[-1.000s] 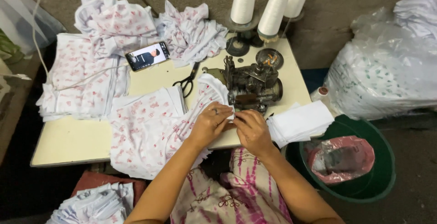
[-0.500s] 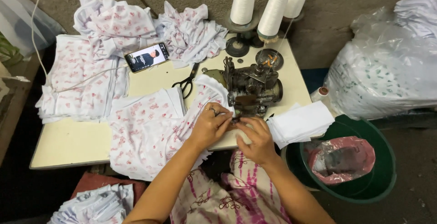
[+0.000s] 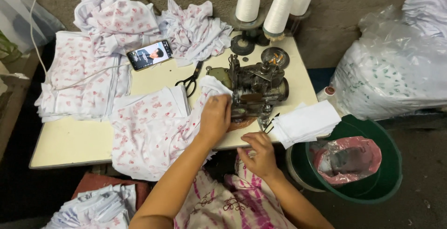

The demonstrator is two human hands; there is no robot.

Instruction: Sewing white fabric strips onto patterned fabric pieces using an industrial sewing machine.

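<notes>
Green and round, a plastic tub off the table's right front corner held a crumpled pink plastic bag. White soft cotton cloth printed with small red motifs lay along the cream table's front edge, its long axis running from the overhanging front left up to the dark metal sewing machine. The left hand pressed it flat there, fingers spread. The right hand curled loosely at the front edge, its grip unclear.

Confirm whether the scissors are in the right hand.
No: the scissors lie on the table behind the printed fabric, while the right hand is at the table's front edge.
</notes>
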